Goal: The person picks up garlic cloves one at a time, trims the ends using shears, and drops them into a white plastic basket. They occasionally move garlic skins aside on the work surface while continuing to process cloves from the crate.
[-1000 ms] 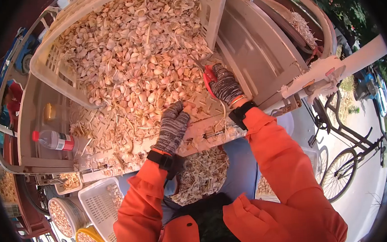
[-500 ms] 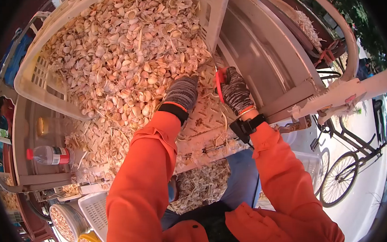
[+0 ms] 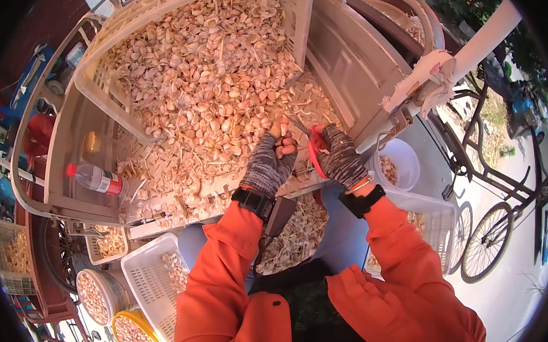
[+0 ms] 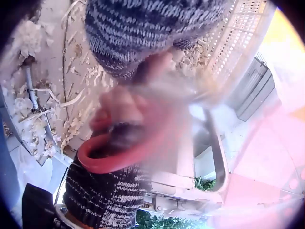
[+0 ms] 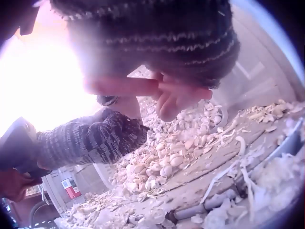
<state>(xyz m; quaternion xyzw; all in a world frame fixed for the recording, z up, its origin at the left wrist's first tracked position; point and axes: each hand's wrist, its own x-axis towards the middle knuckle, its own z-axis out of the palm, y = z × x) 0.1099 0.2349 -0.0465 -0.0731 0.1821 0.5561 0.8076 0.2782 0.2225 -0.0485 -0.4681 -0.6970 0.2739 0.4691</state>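
My right hand (image 3: 340, 160), in a striped knit glove with bare fingertips, grips scissors with red handles (image 3: 314, 150). Their blades (image 3: 297, 124) point up and left, toward the left hand. The left hand (image 3: 267, 165), gloved the same way, has its fingers curled at the near edge of the heap and pinches a piece of garlic (image 3: 284, 126), mostly hidden by the fingertips. In the left wrist view the red handle loop (image 4: 102, 164) surrounds right-hand fingers, and the blades blur. Beyond both hands spreads a heap of garlic cloves (image 3: 212, 81).
A tipped plastic crate (image 3: 103, 97) surrounds the heap on a metal cart bed with side walls (image 3: 348, 53). A bottle (image 3: 95, 178) lies at left. Below stand a white basket (image 3: 145, 273), a yellow bucket (image 3: 135, 314) and a white tub (image 3: 405, 157). A bicycle (image 3: 488, 239) is at right.
My left hand reached forward onto the heap, then drew back toward me with garlic at its fingertips. The right hand, keeping the scissors, moved closer to it. The head view shifted.
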